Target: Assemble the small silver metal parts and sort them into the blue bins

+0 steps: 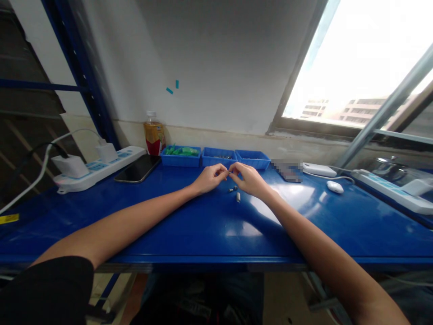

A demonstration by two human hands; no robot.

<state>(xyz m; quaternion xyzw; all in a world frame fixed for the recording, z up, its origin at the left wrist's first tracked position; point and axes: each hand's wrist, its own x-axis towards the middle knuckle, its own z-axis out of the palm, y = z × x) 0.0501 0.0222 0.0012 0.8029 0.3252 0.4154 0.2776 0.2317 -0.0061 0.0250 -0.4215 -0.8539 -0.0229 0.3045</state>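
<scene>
No words, brands or numbers can be read. The yellow-and-red bottle label (pixel 154 134) carries print too small to make out; the yellow sticker (pixel 9 219) at far left bears blurred dark marks (perhaps lettering), and pale print on the dark clothing (pixel 194 308) below is equally illegible.

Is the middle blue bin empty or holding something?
Holding something: small metallic-looking parts show inside the middle blue bin. How full, I cannot tell.
</scene>
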